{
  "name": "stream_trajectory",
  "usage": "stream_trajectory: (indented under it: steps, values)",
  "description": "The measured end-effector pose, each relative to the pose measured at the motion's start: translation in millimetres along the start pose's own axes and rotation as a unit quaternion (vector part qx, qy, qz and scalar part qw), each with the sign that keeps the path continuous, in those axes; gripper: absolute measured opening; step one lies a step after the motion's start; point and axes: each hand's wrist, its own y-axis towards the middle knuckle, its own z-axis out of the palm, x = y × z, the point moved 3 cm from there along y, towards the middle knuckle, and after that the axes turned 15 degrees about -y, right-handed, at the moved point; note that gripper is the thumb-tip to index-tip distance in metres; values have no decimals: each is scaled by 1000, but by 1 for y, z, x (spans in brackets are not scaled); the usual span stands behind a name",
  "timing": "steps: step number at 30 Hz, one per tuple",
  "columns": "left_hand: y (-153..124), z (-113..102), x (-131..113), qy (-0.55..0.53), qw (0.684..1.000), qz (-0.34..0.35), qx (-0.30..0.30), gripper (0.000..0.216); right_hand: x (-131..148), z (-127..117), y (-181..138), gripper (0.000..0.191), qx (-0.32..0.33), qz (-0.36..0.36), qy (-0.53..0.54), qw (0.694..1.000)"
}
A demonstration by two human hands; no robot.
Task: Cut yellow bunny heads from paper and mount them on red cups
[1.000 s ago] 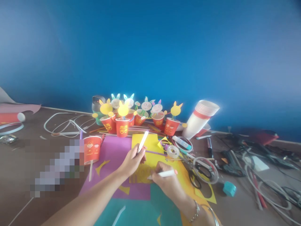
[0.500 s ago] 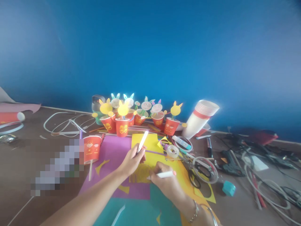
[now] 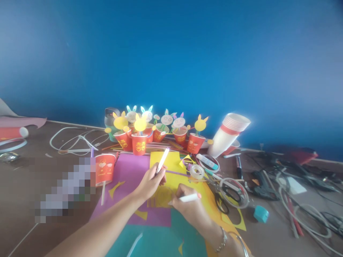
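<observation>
Two hands work at the middle of the table. The left hand (image 3: 150,182) is closed around one white stick (image 3: 163,160), which slants up and away over the yellow paper (image 3: 171,165). The right hand (image 3: 187,207) pinches one white pen (image 3: 189,197) in curled fingers, its tip on the same yellow paper, just beside the left hand.

Three coloured sheets overlap: yellow, purple (image 3: 128,171) and teal (image 3: 160,239). Behind them stand seven bunny heads on red cups (image 3: 139,145), though the cups overlap and blur, so their count is unsure. One more red cup (image 3: 105,168) sits at the purple sheet's left edge. One tape roll (image 3: 197,172) and one pair of scissors (image 3: 222,200) crowd the right, while bare table (image 3: 40,167) lies to the left.
</observation>
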Motion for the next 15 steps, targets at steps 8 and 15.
stream_trajectory:
  steps: [8, 15]
  values:
    - [0, 0, -2, -2, 1000, 2, -3, 32, -2, 1, 1, 26, -13, 6, 19, 1000]
    - [1, -2, 2, 2, 1000, 18, 8, 31, -2, -3, 3, 25, 4, 35, 98, 995]
